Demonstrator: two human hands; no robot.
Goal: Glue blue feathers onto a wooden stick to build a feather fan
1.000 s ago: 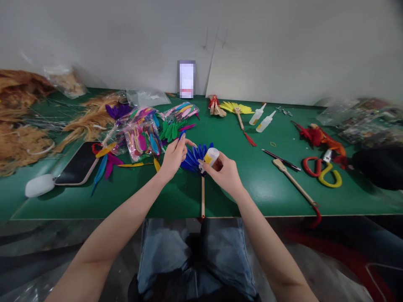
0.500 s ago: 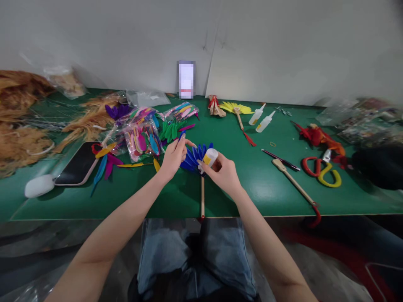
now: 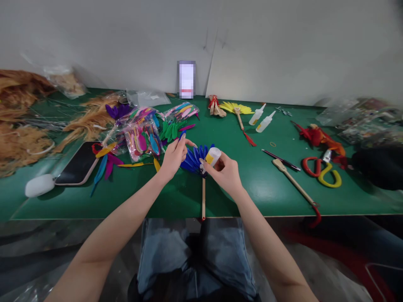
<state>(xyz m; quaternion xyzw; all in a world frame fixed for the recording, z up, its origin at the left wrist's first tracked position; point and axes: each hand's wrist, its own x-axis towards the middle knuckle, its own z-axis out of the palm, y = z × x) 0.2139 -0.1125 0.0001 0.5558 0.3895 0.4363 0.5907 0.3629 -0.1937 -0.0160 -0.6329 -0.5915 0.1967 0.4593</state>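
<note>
My right hand point(image 3: 227, 171) is closed around a small white glue bottle point(image 3: 214, 155) with a yellow label, tipped down over the base of a blue feather fan point(image 3: 190, 161). The fan's wooden stick handle point(image 3: 203, 199) points toward me and reaches the table edge. To the left of the fan, my left hand point(image 3: 175, 157) pinches a blue feather point(image 3: 182, 134), mostly hidden by the fingers. Its index finger stretches out toward the fan's upper feathers. The bottle's nozzle is hidden behind my right fingers.
Bagged coloured feathers point(image 3: 142, 140), green feathers point(image 3: 169, 130) and a black phone point(image 3: 80, 164) lie left. A yellow feather fan point(image 3: 236, 108) and two glue bottles point(image 3: 265, 122) are at the back. On the right are a pen point(image 3: 281, 160), a wooden stick point(image 3: 294, 181) and scissors point(image 3: 329, 174).
My right hand and the glue bottle have shifted slightly to the right. The fan's handle has also moved a little right. My left hand stays nearly in place.
</note>
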